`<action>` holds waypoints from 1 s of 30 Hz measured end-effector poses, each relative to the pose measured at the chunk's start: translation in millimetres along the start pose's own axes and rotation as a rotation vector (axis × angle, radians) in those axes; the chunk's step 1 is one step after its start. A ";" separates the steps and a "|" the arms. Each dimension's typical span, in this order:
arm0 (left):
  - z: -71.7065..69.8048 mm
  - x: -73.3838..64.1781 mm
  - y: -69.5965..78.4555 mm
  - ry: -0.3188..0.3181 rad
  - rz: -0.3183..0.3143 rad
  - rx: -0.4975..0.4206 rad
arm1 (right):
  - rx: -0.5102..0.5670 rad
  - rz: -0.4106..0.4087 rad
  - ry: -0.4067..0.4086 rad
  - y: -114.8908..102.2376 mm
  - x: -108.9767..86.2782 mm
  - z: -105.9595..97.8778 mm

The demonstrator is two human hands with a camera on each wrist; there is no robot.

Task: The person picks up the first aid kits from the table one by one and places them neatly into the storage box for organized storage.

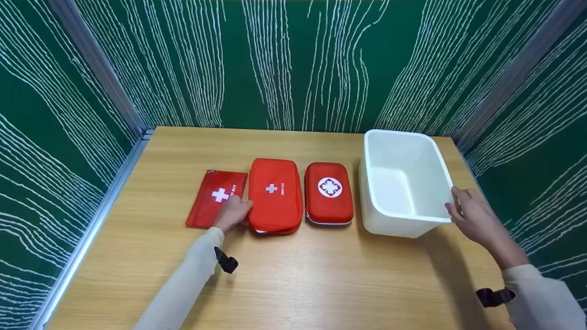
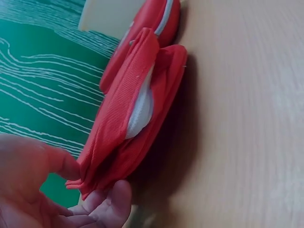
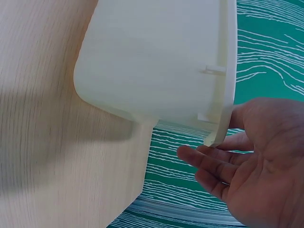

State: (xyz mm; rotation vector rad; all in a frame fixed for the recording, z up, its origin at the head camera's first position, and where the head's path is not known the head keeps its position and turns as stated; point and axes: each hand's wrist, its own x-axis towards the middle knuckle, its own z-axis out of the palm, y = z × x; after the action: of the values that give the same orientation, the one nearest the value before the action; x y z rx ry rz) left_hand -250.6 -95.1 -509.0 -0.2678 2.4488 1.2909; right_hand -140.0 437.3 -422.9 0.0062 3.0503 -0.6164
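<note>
Your left grip (image 1: 233,214) pinches the middle red pouch (image 1: 275,204) by its left edge on the worktop (image 1: 321,284); long axis points away from you. White bin (image 1: 390,224) sits right, past 1 red case (image 1: 329,208); right grip (image 1: 474,217) pinches bin's rim.

On the brown wood-grain table (image 1: 298,284), the flat red rectangular pouch (image 1: 206,204) lay leftmost. The red rectangular fabric case (image 1: 275,208), red rounded zip case (image 1: 329,208) and white rectangular plastic bin (image 1: 392,225) followed rightward.

The middle pouch (image 1: 275,204) looks to be woven cloth, the bin (image 1: 390,224) smooth plastic.
</note>
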 end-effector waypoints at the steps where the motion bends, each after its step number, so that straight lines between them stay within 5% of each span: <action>1: -1.2 -0.6 0.0 -0.012 -0.004 -0.027 | -0.002 0.000 0.001 0.0 -0.1 -0.1; 10: -11.4 -4.1 -0.4 -0.142 -0.034 -0.148 | -0.008 0.009 -0.011 1.0 0.2 -0.4; 30: -10.8 0.5 -0.7 -0.093 0.081 -0.316 | -0.015 -0.033 0.034 1.6 -0.6 0.5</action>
State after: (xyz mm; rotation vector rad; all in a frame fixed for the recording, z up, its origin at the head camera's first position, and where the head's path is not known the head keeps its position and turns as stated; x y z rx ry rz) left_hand -253.2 -104.4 -504.1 -0.1850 2.1928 1.6869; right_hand -139.3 438.6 -424.0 -0.0337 3.0937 -0.6020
